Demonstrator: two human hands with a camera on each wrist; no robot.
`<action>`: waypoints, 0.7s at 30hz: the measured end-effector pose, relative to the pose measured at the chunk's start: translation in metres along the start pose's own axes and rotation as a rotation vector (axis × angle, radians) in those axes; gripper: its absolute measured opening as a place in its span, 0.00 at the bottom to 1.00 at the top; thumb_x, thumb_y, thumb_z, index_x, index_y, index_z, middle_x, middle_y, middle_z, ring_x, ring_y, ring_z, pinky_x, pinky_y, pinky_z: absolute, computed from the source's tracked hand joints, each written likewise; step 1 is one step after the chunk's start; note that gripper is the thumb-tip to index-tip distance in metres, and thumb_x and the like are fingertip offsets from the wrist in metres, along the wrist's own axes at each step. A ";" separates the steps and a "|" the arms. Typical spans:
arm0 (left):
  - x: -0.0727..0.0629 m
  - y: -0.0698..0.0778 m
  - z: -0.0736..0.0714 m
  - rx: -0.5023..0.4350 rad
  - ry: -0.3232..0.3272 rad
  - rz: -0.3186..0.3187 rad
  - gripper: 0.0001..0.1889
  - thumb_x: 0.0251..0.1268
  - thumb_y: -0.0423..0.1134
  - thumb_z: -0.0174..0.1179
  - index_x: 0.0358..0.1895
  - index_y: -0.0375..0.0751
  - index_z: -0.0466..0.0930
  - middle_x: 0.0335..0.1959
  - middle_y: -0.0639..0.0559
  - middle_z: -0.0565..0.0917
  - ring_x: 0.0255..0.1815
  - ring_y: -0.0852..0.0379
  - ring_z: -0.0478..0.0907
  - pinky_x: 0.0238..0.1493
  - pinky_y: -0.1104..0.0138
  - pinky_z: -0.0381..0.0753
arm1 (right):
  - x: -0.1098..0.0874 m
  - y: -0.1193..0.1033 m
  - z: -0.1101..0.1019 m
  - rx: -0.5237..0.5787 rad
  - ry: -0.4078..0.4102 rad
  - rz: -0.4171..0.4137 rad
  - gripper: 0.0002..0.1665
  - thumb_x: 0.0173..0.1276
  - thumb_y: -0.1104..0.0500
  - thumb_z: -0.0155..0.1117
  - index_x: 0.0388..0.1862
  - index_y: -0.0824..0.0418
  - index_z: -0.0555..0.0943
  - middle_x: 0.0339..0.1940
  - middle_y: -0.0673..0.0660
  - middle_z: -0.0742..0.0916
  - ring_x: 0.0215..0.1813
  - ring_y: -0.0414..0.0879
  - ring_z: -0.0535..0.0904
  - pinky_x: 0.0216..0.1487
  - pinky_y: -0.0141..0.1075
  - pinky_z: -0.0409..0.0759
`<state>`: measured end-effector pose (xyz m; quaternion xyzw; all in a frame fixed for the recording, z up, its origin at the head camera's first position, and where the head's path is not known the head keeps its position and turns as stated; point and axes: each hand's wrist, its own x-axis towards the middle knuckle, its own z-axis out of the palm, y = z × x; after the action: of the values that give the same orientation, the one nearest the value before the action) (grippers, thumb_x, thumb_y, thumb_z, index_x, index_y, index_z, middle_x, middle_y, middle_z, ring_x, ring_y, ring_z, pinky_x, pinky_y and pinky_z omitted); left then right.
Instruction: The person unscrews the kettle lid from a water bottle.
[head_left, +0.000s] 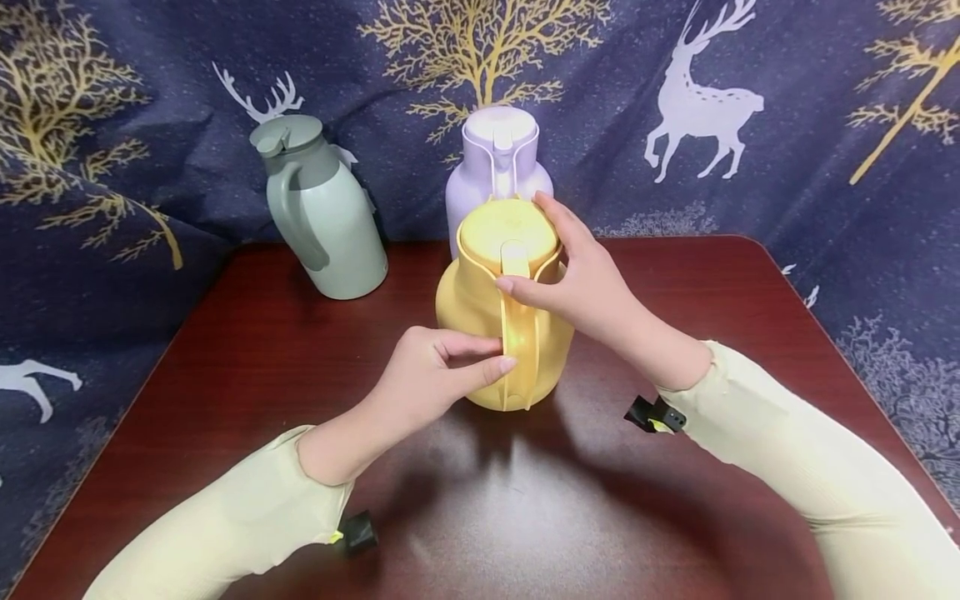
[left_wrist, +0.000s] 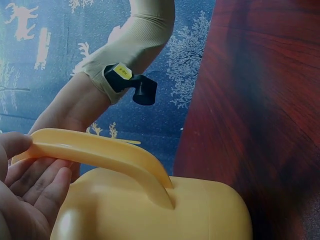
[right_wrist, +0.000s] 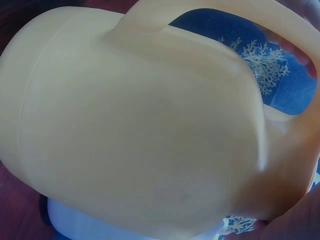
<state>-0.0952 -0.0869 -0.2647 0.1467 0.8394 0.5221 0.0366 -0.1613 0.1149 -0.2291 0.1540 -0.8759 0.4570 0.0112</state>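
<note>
A yellow insulated jug (head_left: 461, 308) with a round lid (head_left: 506, 223) is in the middle of the head view, its handle (head_left: 519, 342) facing me. My left hand (head_left: 408, 375) pinches that handle at mid-height, thumb on one side and fingers on the other. The left wrist view shows the fingers of the left hand (left_wrist: 35, 195) around the handle (left_wrist: 105, 150). My right hand (head_left: 600, 287) grips the jug's top from the right, thumb near the lid's lever and fingertips at the far rim. The yellow body (right_wrist: 130, 125) fills most of the right wrist view.
Right behind the yellow jug stands a lilac jug (head_left: 461, 192), partly hidden by it. A pale green jug (head_left: 337, 229) with a grey-green lid stands at the back left of the dark red wooden table (head_left: 300, 375). Patterned blue cloth (head_left: 585, 100) hangs behind.
</note>
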 end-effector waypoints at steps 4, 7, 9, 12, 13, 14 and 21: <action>0.000 0.000 0.000 -0.003 0.013 0.010 0.11 0.60 0.36 0.72 0.45 0.38 0.92 0.39 0.46 0.93 0.47 0.55 0.88 0.44 0.72 0.85 | 0.001 -0.001 0.001 -0.010 0.010 -0.017 0.60 0.59 0.50 0.75 0.84 0.56 0.53 0.85 0.56 0.61 0.84 0.51 0.57 0.84 0.50 0.57; 0.000 0.000 0.001 -0.013 0.017 0.011 0.11 0.60 0.36 0.72 0.45 0.37 0.92 0.39 0.45 0.93 0.46 0.55 0.88 0.44 0.72 0.85 | 0.001 -0.001 0.002 -0.014 0.014 -0.022 0.60 0.59 0.50 0.74 0.84 0.57 0.54 0.85 0.56 0.61 0.84 0.51 0.57 0.84 0.50 0.57; 0.000 0.000 0.001 -0.024 0.016 0.009 0.11 0.60 0.36 0.71 0.45 0.36 0.91 0.39 0.45 0.93 0.46 0.56 0.88 0.44 0.72 0.85 | 0.001 -0.002 0.002 -0.013 0.015 -0.023 0.60 0.59 0.50 0.74 0.84 0.57 0.54 0.85 0.57 0.61 0.84 0.52 0.58 0.84 0.50 0.57; 0.000 0.001 0.002 -0.026 0.017 0.012 0.11 0.60 0.35 0.71 0.44 0.36 0.91 0.39 0.44 0.93 0.45 0.55 0.89 0.44 0.72 0.85 | 0.001 -0.002 0.001 -0.016 0.017 -0.027 0.59 0.59 0.50 0.75 0.84 0.58 0.54 0.85 0.57 0.61 0.84 0.52 0.58 0.84 0.50 0.57; 0.000 0.001 0.002 -0.024 0.020 0.015 0.11 0.60 0.35 0.71 0.44 0.35 0.91 0.39 0.44 0.93 0.45 0.55 0.89 0.44 0.72 0.85 | 0.001 -0.002 0.001 -0.017 0.017 -0.028 0.59 0.59 0.50 0.75 0.84 0.58 0.54 0.85 0.57 0.61 0.84 0.52 0.58 0.84 0.49 0.57; 0.000 0.001 0.002 -0.018 0.023 0.025 0.11 0.60 0.35 0.71 0.44 0.35 0.91 0.39 0.44 0.93 0.45 0.54 0.89 0.44 0.72 0.85 | 0.001 -0.002 0.002 -0.020 0.018 -0.029 0.59 0.59 0.50 0.75 0.84 0.58 0.55 0.85 0.57 0.61 0.84 0.52 0.58 0.85 0.49 0.57; -0.001 0.002 0.003 0.015 0.034 0.041 0.10 0.59 0.35 0.71 0.44 0.35 0.92 0.39 0.44 0.93 0.44 0.53 0.89 0.46 0.71 0.85 | 0.002 -0.002 0.002 -0.044 0.020 -0.028 0.59 0.58 0.50 0.75 0.84 0.59 0.55 0.85 0.57 0.61 0.85 0.52 0.57 0.85 0.49 0.57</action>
<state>-0.0936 -0.0841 -0.2646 0.1552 0.8406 0.5189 0.0106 -0.1620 0.1115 -0.2285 0.1615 -0.8834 0.4390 0.0297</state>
